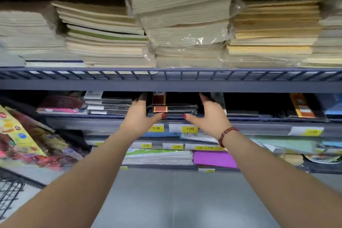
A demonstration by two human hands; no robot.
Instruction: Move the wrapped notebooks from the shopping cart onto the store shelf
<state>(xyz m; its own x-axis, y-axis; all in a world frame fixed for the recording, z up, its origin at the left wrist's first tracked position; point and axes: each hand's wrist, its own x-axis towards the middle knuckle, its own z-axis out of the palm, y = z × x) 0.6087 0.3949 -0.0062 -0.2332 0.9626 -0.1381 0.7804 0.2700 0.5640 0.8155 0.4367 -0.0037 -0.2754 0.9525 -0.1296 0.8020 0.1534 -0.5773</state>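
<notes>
A small stack of wrapped dark notebooks (174, 109) with an orange-brown label lies on the middle store shelf (259, 119). My left hand (139, 114) is at the stack's left side, fingers straight and reaching into the shelf, thumb along the front edge. At the right side is my right hand (209, 114), with a red bead bracelet, fingers extended and thumb at the front edge. Both hands flank the stack; neither curls round it. A corner of the black wire shopping cart (9, 194) shows at the lower left.
The upper shelf rail (170, 79) hangs just above my fingers, loaded with cream exercise-book piles, some in plastic wrap (185, 15). More dark notebooks (109, 105) lie to the left, boxed ones (303, 109) to the right. Price tags (189, 129) line the shelf edge. Colourful packs (22, 135) lean at left.
</notes>
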